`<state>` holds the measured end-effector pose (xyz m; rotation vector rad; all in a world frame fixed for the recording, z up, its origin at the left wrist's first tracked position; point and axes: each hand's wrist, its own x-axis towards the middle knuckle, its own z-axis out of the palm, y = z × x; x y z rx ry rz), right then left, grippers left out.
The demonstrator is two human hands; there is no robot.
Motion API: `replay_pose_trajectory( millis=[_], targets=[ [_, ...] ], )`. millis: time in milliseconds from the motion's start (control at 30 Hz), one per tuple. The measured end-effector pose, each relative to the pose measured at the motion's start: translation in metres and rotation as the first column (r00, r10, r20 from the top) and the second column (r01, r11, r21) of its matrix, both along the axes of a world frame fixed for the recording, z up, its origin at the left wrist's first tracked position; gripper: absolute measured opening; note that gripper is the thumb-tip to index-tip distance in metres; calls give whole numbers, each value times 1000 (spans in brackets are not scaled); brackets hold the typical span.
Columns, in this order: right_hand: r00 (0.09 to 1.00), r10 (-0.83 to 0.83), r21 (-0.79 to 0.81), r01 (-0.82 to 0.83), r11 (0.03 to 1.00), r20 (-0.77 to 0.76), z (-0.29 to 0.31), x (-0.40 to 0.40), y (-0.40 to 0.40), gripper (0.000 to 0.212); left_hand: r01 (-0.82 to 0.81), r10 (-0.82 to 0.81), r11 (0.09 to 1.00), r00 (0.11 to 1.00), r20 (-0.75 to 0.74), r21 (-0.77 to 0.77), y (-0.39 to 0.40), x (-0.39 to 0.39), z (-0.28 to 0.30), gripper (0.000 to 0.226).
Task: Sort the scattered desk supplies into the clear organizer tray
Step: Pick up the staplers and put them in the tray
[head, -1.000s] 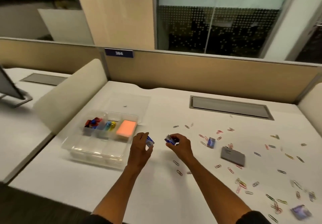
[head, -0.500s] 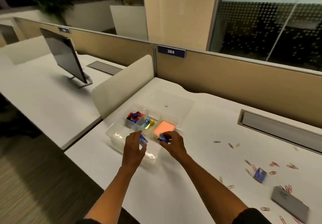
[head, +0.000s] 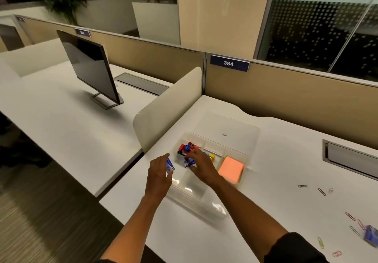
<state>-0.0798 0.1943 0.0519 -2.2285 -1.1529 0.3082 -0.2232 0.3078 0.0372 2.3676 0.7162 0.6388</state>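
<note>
White office table [head: 276, 160] stretches out under us, with a tan wall panel behind it and a dark screen on the next table. Our clear plastic organizer tray [head: 206, 203] sits near the table's left edge. It already has red and blue clips [head: 187, 147] in one back pocket and a stack of orange sticky notes [head: 231, 168] in the right one. Our left hand [head: 158, 172] pinches a small blue and white box [head: 170, 165] just at the tray's left side. Our right hand [head: 201, 166] is over the tray and pinches another small blue box [head: 189, 162] close to the clips. We think the job now is to drop both boxes in. We should pick one free pocket, lower each box till it sits flat, then let go gently. Thin wire paper clips [head: 321, 191] are scattered far to the right on the table, so we have lots more to sort.
</note>
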Motion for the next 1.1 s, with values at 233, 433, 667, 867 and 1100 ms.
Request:
replay_pose_trajectory(
  millis=[233,433,667,867,1100],
  targets=[
    [988,110,-156,-91,984,113,-5,-2,44,33,141,-144,989,987,-67,-46,53,1,-8,60],
    [962,221,-293,-167,941,160,-7,-2,55,39,285,-292,956,949,-120,-74,67,10,-11,63],
    [974,71,-119,-46,992,213,-4,3,50,39,447,-436,891,891,-125,74,78,17,-10,65],
    [978,-121,40,116,992,167,-7,1,39,35,508,-468,851,848,-248,132,74,21,-17,71],
    [960,-246,97,234,967,132,-13,6,15,39,550,-504,829,815,-286,105,68,39,-19,76]
  ],
)
